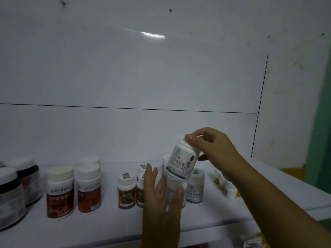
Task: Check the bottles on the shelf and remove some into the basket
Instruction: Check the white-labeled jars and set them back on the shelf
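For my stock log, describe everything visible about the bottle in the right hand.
The bottle is white and plastic-looking, with a white cap and a white label whose blue-grey print is too blurred to read. It is raised above the shelf, tilted, cap uppermost. The right hand grips its cap end; the left hand hovers below.

The left hand [161, 192] covers most of a white bottle [172, 183] standing behind it, and its wrist runs off the bottom edge. The held bottle [180, 161] has print too blurred to read. The right forearm [259, 185] hides part of the yellow bottles [230, 191]. A dark jar [9, 197] is cut by the left edge (blurred packets [252, 242] likewise by the bottom one).
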